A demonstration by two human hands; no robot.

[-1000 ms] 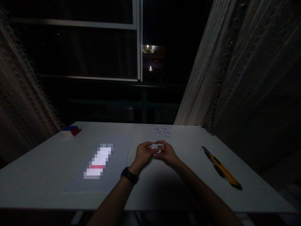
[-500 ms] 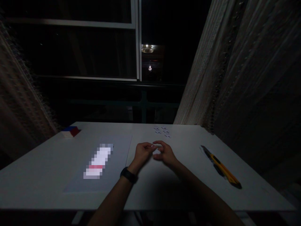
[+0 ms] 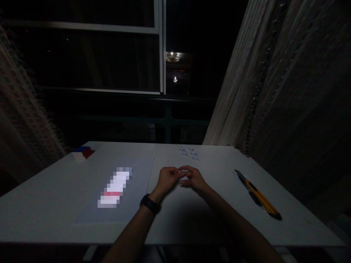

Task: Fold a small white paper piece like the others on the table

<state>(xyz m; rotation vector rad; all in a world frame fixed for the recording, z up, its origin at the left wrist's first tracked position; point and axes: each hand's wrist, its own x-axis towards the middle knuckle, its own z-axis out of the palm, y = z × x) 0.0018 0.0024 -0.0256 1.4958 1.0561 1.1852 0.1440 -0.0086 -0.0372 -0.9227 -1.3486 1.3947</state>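
My left hand (image 3: pixel 167 179), with a dark wristwatch (image 3: pixel 150 204) behind it, meets my right hand (image 3: pixel 195 179) above the middle of the white table (image 3: pixel 170 226). The fingertips of both are pinched together. A small pale bit seems to show between them, too dim and small to name. Just beyond the hands lie several small pieces of paper (image 3: pixel 193 154) with dark marks. To the left a large pale sheet (image 3: pixel 141 179) lies flat, with a bright, pixelated oblong (image 3: pixel 115 188) on it.
A yellow and black utility knife (image 3: pixel 260 197) lies on the right with its blade end pointing away. A blue, red and white block (image 3: pixel 82 152) sits at the far left edge. Curtains (image 3: pixel 233 91) hang beside the dark window behind the table.
My right fingers have dropped slightly and come a little closer around the left fingertips. The things on the table have not moved.
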